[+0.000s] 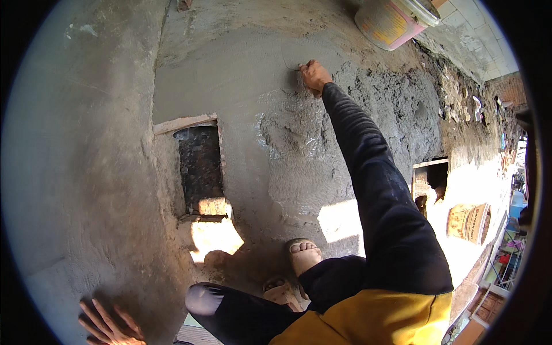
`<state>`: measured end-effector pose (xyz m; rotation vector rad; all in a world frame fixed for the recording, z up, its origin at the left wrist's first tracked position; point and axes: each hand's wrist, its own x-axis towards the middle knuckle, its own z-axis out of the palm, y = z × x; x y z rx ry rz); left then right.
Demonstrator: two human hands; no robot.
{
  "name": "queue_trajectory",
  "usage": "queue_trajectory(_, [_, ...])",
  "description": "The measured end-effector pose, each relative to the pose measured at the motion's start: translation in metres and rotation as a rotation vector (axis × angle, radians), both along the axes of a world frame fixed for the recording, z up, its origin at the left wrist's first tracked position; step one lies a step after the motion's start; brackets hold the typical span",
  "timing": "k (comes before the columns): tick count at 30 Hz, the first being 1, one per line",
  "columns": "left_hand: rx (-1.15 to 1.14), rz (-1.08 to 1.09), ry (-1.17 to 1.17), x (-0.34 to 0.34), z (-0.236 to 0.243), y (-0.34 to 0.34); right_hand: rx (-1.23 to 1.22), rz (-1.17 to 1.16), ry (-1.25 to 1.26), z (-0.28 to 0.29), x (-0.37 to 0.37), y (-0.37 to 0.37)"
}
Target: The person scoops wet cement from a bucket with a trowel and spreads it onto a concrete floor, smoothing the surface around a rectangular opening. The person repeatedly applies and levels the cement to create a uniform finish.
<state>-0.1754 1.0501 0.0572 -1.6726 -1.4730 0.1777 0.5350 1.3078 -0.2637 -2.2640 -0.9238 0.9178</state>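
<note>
My right hand (315, 76) is reached far forward, its fingers wrapped round what looks like the handle of a trowel (292, 64). Only a thin dark edge of that tool shows against the grey, and the handle is hidden in my fist. Under it spreads wet cement mortar (247, 75), smooth to the left of the hand and rough and lumpy to the right. At the lower left, my left hand (109, 326) is open, fingers spread on the grey plastered surface (86, 190), holding nothing.
A rectangular opening (200, 167) with a brick piece (213, 206) lies left of the mortar; another opening (438, 175) lies right. A bucket (394, 23) stands at the far right, another bucket (467, 223) nearer. My sandalled foot (305, 256) is by the mortar's near edge.
</note>
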Motion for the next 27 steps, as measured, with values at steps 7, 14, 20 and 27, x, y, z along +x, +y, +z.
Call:
queue_trajectory(7, [0.042,-0.008,0.024,-0.002,-0.006,0.004,0.223,-0.285,0.289,-0.001,0.064,-0.009])
queue_trajectory(14, [0.014,0.032,0.033,0.001,-0.005,0.003,0.212,0.030,0.508,0.008,-0.108,0.072])
queue_trajectory(20, [-0.002,0.071,0.046,-0.007,-0.008,0.001,0.258,-0.158,0.589,0.018,-0.144,0.099])
queue_trajectory(27, [-0.006,0.094,0.052,-0.013,-0.010,-0.003,0.066,0.488,0.152,0.004,-0.230,0.108])
